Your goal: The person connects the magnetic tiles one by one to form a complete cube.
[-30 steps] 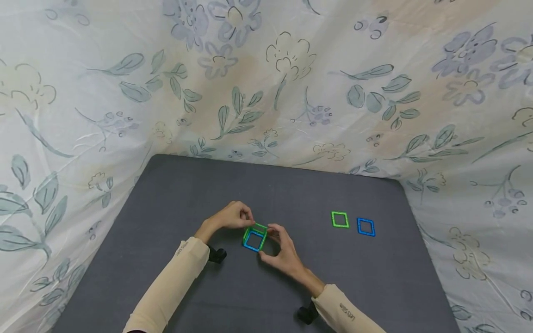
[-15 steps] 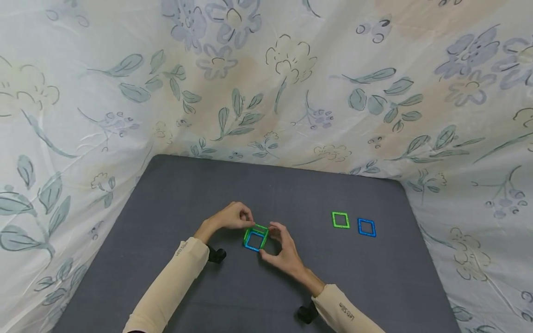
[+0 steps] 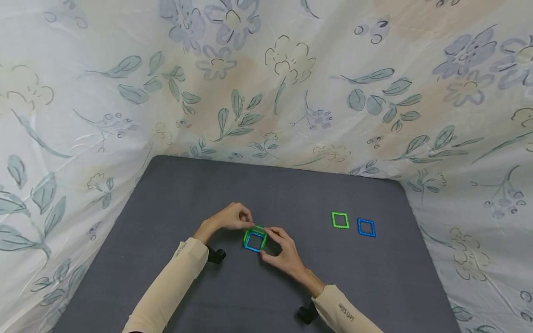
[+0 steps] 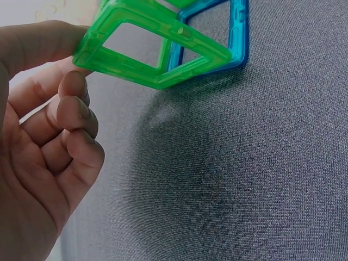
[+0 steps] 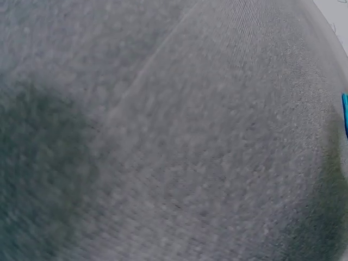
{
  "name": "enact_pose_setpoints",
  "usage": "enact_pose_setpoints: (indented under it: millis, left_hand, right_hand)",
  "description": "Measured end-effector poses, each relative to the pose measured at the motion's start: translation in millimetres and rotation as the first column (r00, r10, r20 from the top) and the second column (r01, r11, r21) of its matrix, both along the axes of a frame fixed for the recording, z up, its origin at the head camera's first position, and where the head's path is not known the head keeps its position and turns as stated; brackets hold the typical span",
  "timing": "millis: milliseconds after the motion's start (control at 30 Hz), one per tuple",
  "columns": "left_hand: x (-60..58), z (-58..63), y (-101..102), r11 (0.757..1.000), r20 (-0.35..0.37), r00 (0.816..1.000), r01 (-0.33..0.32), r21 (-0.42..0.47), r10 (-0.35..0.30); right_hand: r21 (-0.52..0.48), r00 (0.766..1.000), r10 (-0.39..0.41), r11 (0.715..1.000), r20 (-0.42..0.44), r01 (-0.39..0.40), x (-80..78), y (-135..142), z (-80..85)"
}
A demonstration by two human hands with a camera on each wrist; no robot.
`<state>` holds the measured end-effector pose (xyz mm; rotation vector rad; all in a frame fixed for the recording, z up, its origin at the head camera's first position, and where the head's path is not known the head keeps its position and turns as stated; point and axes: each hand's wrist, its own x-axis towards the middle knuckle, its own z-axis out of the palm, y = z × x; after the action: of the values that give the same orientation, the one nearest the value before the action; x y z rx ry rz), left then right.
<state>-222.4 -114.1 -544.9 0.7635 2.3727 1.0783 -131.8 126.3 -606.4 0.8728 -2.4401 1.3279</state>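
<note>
Several square magnetic tiles are joined into a small box shape, with a blue tile (image 3: 252, 250) facing the wearer and green tiles (image 3: 258, 228) behind and at its sides. My left hand (image 3: 230, 216) pinches the box's green corner between thumb and index finger. In the left wrist view the green tile (image 4: 122, 72) meets a blue tile (image 4: 238, 38), and the other fingers curl loosely below. My right hand (image 3: 287, 253) holds the box's right side, thumb at the near corner and index finger at the far one. The right wrist view shows just a blue sliver (image 5: 345, 113).
Loose on the dark grey table (image 3: 316, 263) lie a green tile frame (image 3: 340, 226) and a blue tile frame (image 3: 366, 234), to the right of the box. A floral curtain (image 3: 266, 92) encloses the table's back and sides.
My right index finger has come in to the left against the box's far right corner, and the top green tile appears slightly lower. The left hand has stayed nearly still.
</note>
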Motion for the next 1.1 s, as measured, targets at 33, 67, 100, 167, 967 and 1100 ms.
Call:
enact_pose_setpoints:
  millis: [33, 67, 100, 167, 967, 1100]
  left_hand:
    - [0.0, -0.2, 0, 1.0, 0.0, 1.0, 0.001, 0.004, -0.001]
    - [0.0, -0.3, 0, 1.0, -0.001, 1.0, 0.002, 0.006, -0.002]
    - [0.1, -0.5, 0, 1.0, -0.001, 1.0, 0.003, 0.008, -0.003]
    - [-0.1, -0.7, -1, 1.0, 0.0, 1.0, 0.007, 0.011, -0.007]
    - [-10.7, 19.0, -14, 0.96, 0.117, 0.956, 0.276, -0.042, -0.269]
    - [-7.3, 24.9, -12, 0.944, 0.24, 0.922, 0.326, -0.055, -0.304]
  right_hand:
    - [0.0, 1.0, 0.003, 1.0, 0.002, -0.003, 0.2, 0, -0.4]
    - [0.003, 1.0, 0.006, 1.0, -0.001, -0.006, 0.2, 1, -1.2]
    - [0.003, 1.0, 0.009, 1.0, -0.001, -0.009, 0.1, 1, -2.0]
    - [0.004, 1.0, 0.01, 1.0, 0.001, -0.01, 0.1, 1, -3.3]
    - [-0.183, 0.943, 0.285, 0.95, 0.174, -0.253, -14.4, 3, -1.2]
    - [-0.173, 0.911, 0.34, 0.936, 0.233, -0.306, -19.3, 6, 0.4]
